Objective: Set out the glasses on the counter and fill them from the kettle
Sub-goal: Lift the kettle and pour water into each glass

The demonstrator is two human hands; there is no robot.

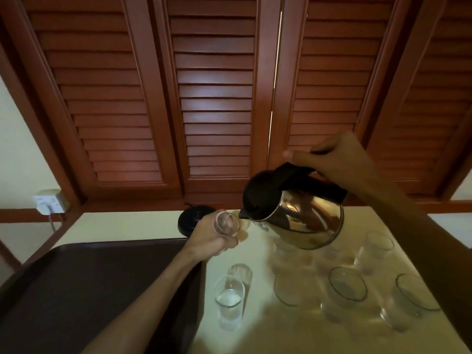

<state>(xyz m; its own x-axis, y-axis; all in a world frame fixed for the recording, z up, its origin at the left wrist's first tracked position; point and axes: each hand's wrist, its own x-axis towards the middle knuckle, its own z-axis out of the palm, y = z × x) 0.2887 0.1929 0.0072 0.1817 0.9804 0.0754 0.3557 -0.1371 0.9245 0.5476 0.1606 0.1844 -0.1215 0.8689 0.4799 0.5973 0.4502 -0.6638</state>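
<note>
A person's right hand (339, 159) is wrapped tight around the black handle of a steel kettle (298, 213), tipping it so the spout hangs just beside the rim of a small glass (227, 223) held in the left hand (214, 238), whose fingers are curled snugly about the glass's body. The glass is lifted clear of the cream counter (255, 328) and angled toward the spout, apparently to catch the pour cleanly; whether water is flowing cannot be told. Nearer the counter's front edge, beside a dark tray (89, 290) that covers its left side, stands a filled glass (229, 302) holding liquid partway up. A cluster of empty glasses (347, 287) waits along the right side, below and in front of the kettle, set apart from the filled one, probably to keep done and undone separate. The kettle's black base (191, 221) sits at the back edge, behind the left hand, near a wall socket (49, 201). Most glasses appear yet to be filled.
</note>
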